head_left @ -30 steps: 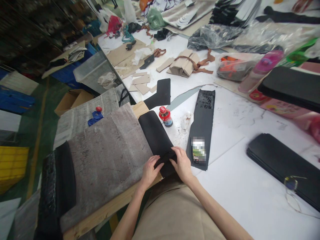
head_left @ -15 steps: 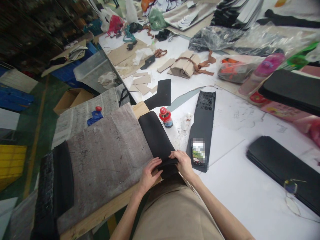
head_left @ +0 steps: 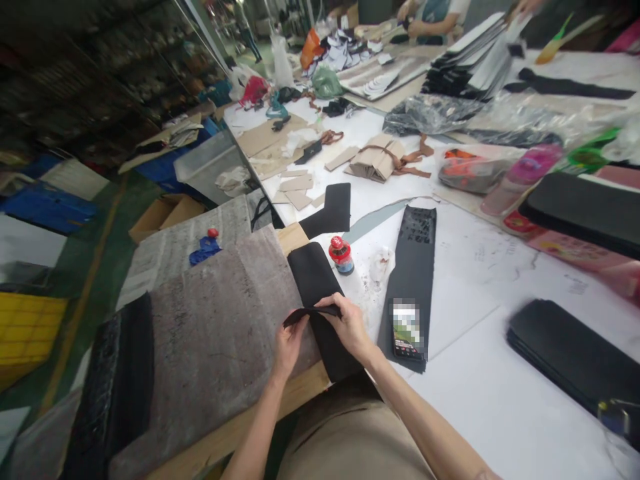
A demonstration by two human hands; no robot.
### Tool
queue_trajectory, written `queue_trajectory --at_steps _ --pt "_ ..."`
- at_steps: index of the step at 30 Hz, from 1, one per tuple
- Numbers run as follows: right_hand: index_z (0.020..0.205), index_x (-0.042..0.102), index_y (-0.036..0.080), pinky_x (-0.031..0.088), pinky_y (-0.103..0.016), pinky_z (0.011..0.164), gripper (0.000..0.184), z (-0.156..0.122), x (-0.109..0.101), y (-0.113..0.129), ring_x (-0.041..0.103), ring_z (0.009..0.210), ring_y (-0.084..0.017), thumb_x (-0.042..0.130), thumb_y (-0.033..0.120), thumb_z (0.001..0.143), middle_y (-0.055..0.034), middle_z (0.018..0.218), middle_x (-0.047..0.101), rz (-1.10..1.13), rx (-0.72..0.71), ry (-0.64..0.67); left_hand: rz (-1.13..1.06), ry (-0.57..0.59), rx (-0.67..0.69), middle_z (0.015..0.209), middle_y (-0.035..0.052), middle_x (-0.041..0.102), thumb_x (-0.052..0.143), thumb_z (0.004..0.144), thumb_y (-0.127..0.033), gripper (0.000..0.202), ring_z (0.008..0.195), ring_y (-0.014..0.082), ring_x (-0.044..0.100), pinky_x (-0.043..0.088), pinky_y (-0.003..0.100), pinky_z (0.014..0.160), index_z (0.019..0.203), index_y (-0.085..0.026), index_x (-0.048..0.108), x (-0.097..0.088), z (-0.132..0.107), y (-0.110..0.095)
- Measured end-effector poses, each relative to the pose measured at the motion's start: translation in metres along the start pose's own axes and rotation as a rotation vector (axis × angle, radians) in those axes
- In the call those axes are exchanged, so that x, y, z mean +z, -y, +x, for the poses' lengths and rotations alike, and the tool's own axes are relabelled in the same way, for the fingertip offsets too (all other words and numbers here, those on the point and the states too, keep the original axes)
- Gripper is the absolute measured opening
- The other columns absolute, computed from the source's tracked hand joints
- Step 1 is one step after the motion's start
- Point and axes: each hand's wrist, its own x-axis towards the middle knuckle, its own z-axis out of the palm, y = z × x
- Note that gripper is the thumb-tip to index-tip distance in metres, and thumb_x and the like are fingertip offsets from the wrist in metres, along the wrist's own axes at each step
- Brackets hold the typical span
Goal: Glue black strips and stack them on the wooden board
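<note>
A thin black piece of sheet material (head_left: 306, 312) is raised and bent between my two hands. My left hand (head_left: 289, 343) pinches its left end from below, and my right hand (head_left: 350, 325) grips its right end with thumb and fingers. Beneath it a long black panel (head_left: 313, 270) lies flat across the edge of the grey-brown board and the white table. Past its far right side stands a small bottle with a red cap (head_left: 341, 255). A phone (head_left: 406, 333) rests on a dark grey strip (head_left: 417, 260) to the right of my right hand.
Left lies a stained grey-brown board (head_left: 215, 340) with a black piece (head_left: 113, 387) on its far end. A stack of black panels (head_left: 565, 347) and glasses (head_left: 614, 419) are at right. Tied cardboard pieces (head_left: 377, 159) lie farther back. Another person's arms (head_left: 433, 27) show at the far table.
My hands have lifted the black piece up off the panel and moved slightly away from my body; it now bends between them. The view has tilted up, showing people at the back.
</note>
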Motion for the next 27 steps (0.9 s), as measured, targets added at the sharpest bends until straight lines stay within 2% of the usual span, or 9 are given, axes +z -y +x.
queue_trajectory --at_steps 5,9,12,14,17,19,21,24,27 --pt "0.113 0.062 0.024 0.051 -0.034 0.089 0.031 0.043 -0.005 0.021 0.066 0.1 -0.021 0.069 0.037 0.086 -0.0042 0.11 0.071 0.114 -0.005 -0.032 -0.031 -0.113 0.088 0.087 0.0036 0.073 0.066 0.087 -0.053 0.036 0.086 0.02 0.069 0.054 0.028 0.083 0.094 -0.017 0.069 -0.012 0.027 -0.051" --pt "0.093 0.066 0.021 0.051 -0.03 0.075 0.027 0.076 -0.008 0.042 0.065 0.082 -0.019 0.068 0.047 0.085 -0.0018 0.088 0.07 0.16 -0.041 0.08 -0.048 -0.185 0.186 0.088 0.0026 0.071 0.063 0.091 -0.047 0.03 0.088 0.019 0.068 0.053 0.027 0.084 0.099 -0.018 0.068 -0.024 0.037 -0.094" --pt "0.087 0.065 0.02 0.048 -0.026 0.066 0.028 0.09 -0.009 0.074 0.06 0.074 -0.017 0.067 0.048 0.086 -0.0002 0.079 0.066 0.225 -0.081 0.101 -0.045 -0.217 0.266 0.089 0.0025 0.071 0.061 0.094 -0.042 0.025 0.089 0.0183 0.067 0.052 0.025 0.082 0.102 -0.02 0.068 -0.04 0.035 -0.135" --pt "0.084 0.064 0.021 0.046 -0.025 0.064 0.025 0.092 -0.011 0.099 0.057 0.072 -0.016 0.067 0.046 0.087 0.0007 0.077 0.063 0.275 -0.138 0.112 -0.017 -0.168 0.354 0.093 0.0035 0.072 0.06 0.095 -0.037 0.02 0.092 0.0179 0.067 0.051 0.025 0.084 0.102 -0.021 0.069 -0.056 0.033 -0.166" --pt "0.075 0.061 0.021 0.046 -0.025 0.064 0.028 0.089 -0.013 0.135 0.056 0.069 -0.015 0.067 0.046 0.086 0.0006 0.073 0.061 0.365 -0.236 0.19 -0.072 0.055 0.522 0.094 0.0067 0.073 0.068 0.089 -0.037 0.018 0.091 0.0212 0.068 0.053 0.03 0.084 0.093 -0.02 0.074 -0.08 0.027 -0.205" --pt "0.074 0.063 0.021 0.049 -0.025 0.063 0.028 0.085 -0.01 0.152 0.059 0.069 -0.016 0.066 0.046 0.086 -0.0006 0.073 0.064 0.388 -0.264 0.238 -0.2 0.136 0.494 0.092 0.0078 0.074 0.073 0.083 -0.045 0.027 0.087 0.0231 0.07 0.055 0.032 0.082 0.09 -0.019 0.076 -0.088 0.022 -0.22" --pt "0.085 0.067 0.021 0.052 -0.025 0.066 0.024 0.083 -0.003 0.162 0.064 0.074 -0.018 0.064 0.044 0.088 -0.0023 0.079 0.069 0.375 -0.25 0.248 -0.306 0.011 0.341 0.096 0.0084 0.075 0.075 0.08 -0.05 0.035 0.089 0.025 0.071 0.056 0.034 0.083 0.094 -0.019 0.076 -0.088 0.015 -0.224" --pt "0.113 0.066 0.022 0.056 -0.028 0.083 0.033 0.08 0.011 0.165 0.069 0.097 -0.022 0.063 0.044 0.09 -0.0062 0.104 0.074 0.323 -0.229 0.237 -0.342 -0.344 0.131 0.106 0.0096 0.076 0.077 0.077 -0.049 0.041 0.101 0.029 0.071 0.056 0.039 0.092 0.104 -0.017 0.074 -0.081 0.003 -0.22" --pt "0.12 0.064 0.022 0.055 -0.029 0.092 0.041 0.075 0.021 0.163 0.068 0.109 -0.025 0.062 0.047 0.089 -0.0088 0.115 0.073 0.244 -0.234 0.185 -0.347 -0.401 0.073 0.109 0.0103 0.076 0.081 0.074 -0.049 0.049 0.108 0.0312 0.07 0.056 0.04 0.096 0.11 -0.017 0.072 -0.076 -0.009 -0.216"
